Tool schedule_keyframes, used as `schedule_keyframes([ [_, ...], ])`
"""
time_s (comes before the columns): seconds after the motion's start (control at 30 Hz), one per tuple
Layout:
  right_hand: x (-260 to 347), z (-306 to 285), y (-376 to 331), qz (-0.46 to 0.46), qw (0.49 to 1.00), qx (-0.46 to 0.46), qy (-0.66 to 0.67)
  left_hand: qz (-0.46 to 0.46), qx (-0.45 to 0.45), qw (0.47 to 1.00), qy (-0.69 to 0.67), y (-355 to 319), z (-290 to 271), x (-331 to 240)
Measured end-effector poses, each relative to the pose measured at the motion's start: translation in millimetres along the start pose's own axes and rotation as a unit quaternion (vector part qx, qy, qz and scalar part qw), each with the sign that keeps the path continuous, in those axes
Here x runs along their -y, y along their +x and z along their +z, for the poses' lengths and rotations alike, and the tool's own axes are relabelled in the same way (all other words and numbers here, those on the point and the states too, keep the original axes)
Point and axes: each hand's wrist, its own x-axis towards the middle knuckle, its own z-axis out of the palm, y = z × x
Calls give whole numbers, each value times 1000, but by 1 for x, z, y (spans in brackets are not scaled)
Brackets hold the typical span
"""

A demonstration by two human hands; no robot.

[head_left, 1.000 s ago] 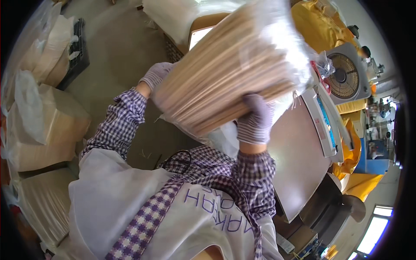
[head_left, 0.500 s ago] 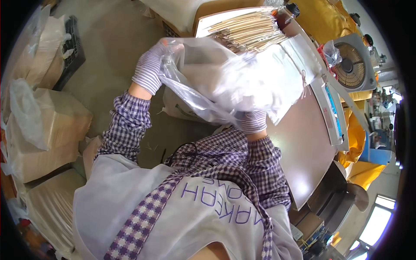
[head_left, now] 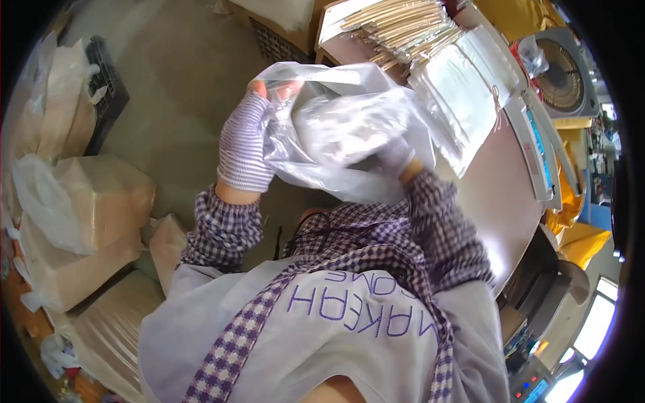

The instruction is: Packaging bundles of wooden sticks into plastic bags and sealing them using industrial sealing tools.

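A large clear plastic bag [head_left: 336, 180] is held open in front of me, over the floor and beside the table's edge. My left hand [head_left: 245, 141], in a striped glove with bare fingertips, is closed on the bag's left rim. A shiny clear plastic packet [head_left: 356, 124] with pale contents lies inside the mouth of the bag. My right hand [head_left: 396, 156], gloved and blurred, reaches into the bag from the right and grips the packet's near end. Film and the packet partly cover its fingers.
On the grey table [head_left: 490, 191] at the right lie a stack of thin wrapped sticks [head_left: 403, 23], flat clear packets [head_left: 463, 87] and a long white sealer-like device [head_left: 534, 151]. A fan [head_left: 561, 74] stands beyond. Wrapped cartons [head_left: 101, 201] and a black crate [head_left: 111, 94] are at the left.
The right hand has gone up into the bag with the packet, which now lies within its mouth. The left hand keeps hold of the rim. The whole view has shifted slightly.
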Motion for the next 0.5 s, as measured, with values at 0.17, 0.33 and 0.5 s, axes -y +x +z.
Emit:
schedule_keyframes([
  [0.17,-5,59,42,230,807,481,-254,-1,-40,999,19,-11,7,-3],
  [0.33,8,60,65,274,822,499,-22,-17,-101,994,-36,13,-49,-2],
  [0.5,97,-23,52,212,852,439,190,49,-183,982,-9,36,-36,-9],
])
